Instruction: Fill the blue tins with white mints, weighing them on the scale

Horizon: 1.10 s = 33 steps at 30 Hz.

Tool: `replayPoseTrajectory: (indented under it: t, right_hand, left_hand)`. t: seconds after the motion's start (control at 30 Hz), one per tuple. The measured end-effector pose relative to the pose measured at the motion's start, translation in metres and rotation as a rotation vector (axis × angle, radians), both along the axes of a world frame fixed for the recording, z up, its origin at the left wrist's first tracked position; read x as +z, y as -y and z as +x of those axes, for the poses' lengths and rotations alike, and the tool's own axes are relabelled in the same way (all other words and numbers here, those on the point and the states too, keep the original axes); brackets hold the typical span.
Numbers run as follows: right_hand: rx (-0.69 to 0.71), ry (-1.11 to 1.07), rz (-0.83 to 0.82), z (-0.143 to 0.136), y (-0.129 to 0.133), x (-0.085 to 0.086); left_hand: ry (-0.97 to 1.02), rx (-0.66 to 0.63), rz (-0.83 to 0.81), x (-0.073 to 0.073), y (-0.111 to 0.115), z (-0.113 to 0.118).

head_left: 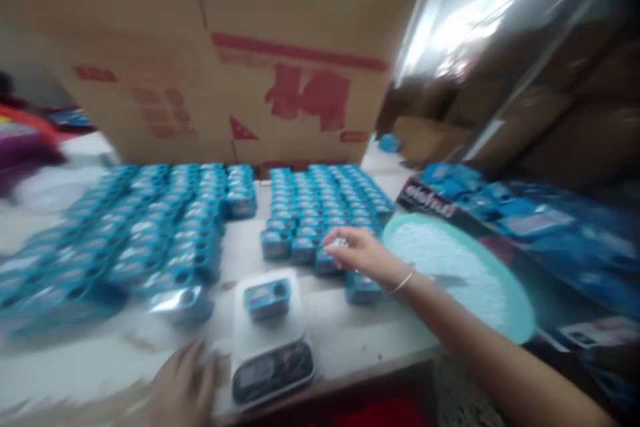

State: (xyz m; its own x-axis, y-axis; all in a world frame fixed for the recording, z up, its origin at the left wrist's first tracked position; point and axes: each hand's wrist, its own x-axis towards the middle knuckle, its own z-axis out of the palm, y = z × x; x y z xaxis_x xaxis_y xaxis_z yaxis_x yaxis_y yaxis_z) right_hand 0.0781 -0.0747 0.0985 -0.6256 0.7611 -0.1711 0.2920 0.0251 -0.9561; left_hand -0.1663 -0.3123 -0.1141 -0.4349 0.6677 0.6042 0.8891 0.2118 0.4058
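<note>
My right hand (353, 253) is above the front of the right-hand group of small blue boxes (300, 213), its fingers pinched around a few small white pieces (340, 242). A thin bangle circles that wrist. Blurred, my left hand (185, 380) rests on the table's front part with its fingers apart, left of a white digital scale (240, 340). One blue box with a round hole in its top (267, 298) sits on the scale's plate. Beside my right forearm stands a wide turquoise basin (523, 320) holding many white pieces.
Rows of blue boxes (170, 227) cover the table's left side. A large cardboard carton (240, 0) stands behind them. On the right, a dark printed box (425, 199) and a heap of blue packs (540, 227) flank the basin. Part of a person (30, 133) shows at far left.
</note>
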Motion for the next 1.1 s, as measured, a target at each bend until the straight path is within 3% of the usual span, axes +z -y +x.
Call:
replayPoseTrajectory:
  t: [0.07, 0.2, 0.4, 0.53, 0.63, 0.8, 0.87, 0.97, 1.1]
  right_hand:
    - [0.153, 0.066, 0.188, -0.025, 0.014, 0.001]
    - [0.334, 0.159, 0.480, -0.055, 0.034, -0.012]
    - [0.455, 0.279, 0.641, -0.063, 0.039, -0.025]
    - [0.439, 0.236, 0.670, -0.064, 0.037, -0.031]
    - [0.349, 0.131, 0.530, -0.061, 0.035, -0.030]
    - [0.146, -0.116, -0.252, -0.038, 0.028, -0.028]
    - [0.019, -0.201, -0.448, -0.024, 0.025, -0.034]
    - [-0.093, -0.188, -0.558, -0.005, 0.024, -0.048]
    - [-0.103, -0.114, -0.522, 0.007, 0.028, -0.064]
  left_hand:
    - [-0.044, 0.032, -0.096, 0.006, 0.018, 0.006]
    - [-0.048, 0.087, -0.137, 0.016, 0.015, 0.013]
    - [-0.017, 0.072, -0.103, 0.018, 0.013, 0.015]
    - [-0.008, 0.071, -0.095, 0.017, 0.014, 0.016]
    - [0.005, 0.071, -0.100, 0.017, 0.013, 0.017]
    - [0.020, 0.075, -0.103, 0.016, 0.013, 0.021]
    - [0.026, 0.075, -0.114, 0.016, 0.013, 0.021]
    - [0.043, 0.075, -0.124, 0.017, 0.013, 0.022]
    - [0.067, 0.080, -0.131, 0.018, 0.012, 0.022]
